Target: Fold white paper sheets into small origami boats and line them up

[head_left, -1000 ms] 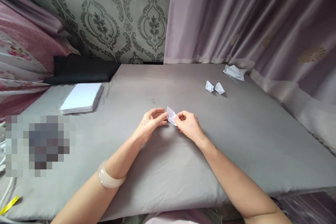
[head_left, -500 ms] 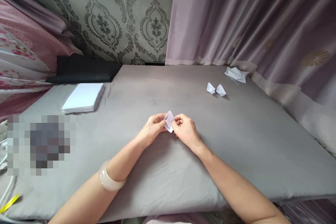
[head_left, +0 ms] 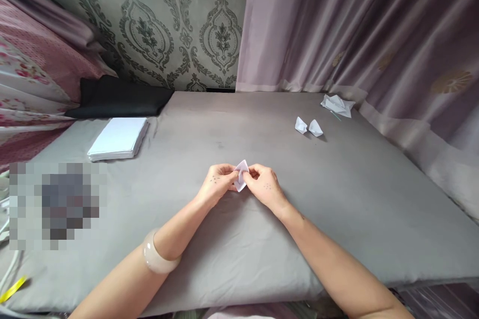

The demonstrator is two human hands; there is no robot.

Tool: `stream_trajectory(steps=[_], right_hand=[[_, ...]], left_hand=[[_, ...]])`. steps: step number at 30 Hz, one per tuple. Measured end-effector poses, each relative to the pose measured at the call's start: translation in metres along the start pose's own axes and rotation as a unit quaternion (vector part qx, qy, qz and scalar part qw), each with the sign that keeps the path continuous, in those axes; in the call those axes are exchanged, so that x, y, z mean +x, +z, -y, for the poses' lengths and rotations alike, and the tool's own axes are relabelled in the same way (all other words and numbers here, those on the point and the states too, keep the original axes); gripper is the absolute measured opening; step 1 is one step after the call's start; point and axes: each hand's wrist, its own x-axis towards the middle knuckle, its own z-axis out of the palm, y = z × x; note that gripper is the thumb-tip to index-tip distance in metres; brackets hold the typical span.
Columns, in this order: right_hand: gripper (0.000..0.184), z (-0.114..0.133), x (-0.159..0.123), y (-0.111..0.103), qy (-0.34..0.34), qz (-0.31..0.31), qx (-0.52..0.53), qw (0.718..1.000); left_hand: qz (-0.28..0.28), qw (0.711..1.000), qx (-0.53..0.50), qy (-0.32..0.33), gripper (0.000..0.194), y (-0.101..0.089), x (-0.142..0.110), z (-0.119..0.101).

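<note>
A small folded piece of white paper (head_left: 241, 173) sits between both hands, just above the grey cloth-covered surface (head_left: 337, 199). My left hand (head_left: 218, 183) pinches its left side with closed fingers. My right hand (head_left: 262, 187) pinches its right side, fingers curled in tight. A pale bangle (head_left: 155, 258) circles my left wrist. Most of the paper is hidden behind my fingertips.
A stack of white paper sheets (head_left: 119, 138) lies at the left rear. Two small folded paper pieces (head_left: 309, 126) rest at the right rear, with crumpled paper scraps (head_left: 337, 105) behind them by the curtain. A black cushion (head_left: 119, 97) lies against the wall.
Both hands have drawn closer together and slightly toward me, and the folded paper has turned from lying angled to standing more upright between the fingertips.
</note>
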Motion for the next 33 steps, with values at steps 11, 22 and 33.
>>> stream_trajectory(steps=[11, 22, 33], right_hand=[[0.021, 0.002, -0.001, 0.004, 0.075, 0.037, 0.088, 0.993], [0.023, -0.004, 0.006, 0.007, 0.073, 0.017, 0.117, 0.99], [0.018, 0.008, 0.004, 0.006, 0.082, -0.01, 0.058, 0.995]], left_hand=[[-0.115, 0.944, 0.295, 0.097, 0.017, 0.008, -0.01, -0.007], [-0.092, 0.945, 0.286, 0.13, 0.016, 0.008, -0.011, -0.004], [-0.066, 0.968, 0.222, 0.099, 0.022, 0.011, -0.012, -0.007]])
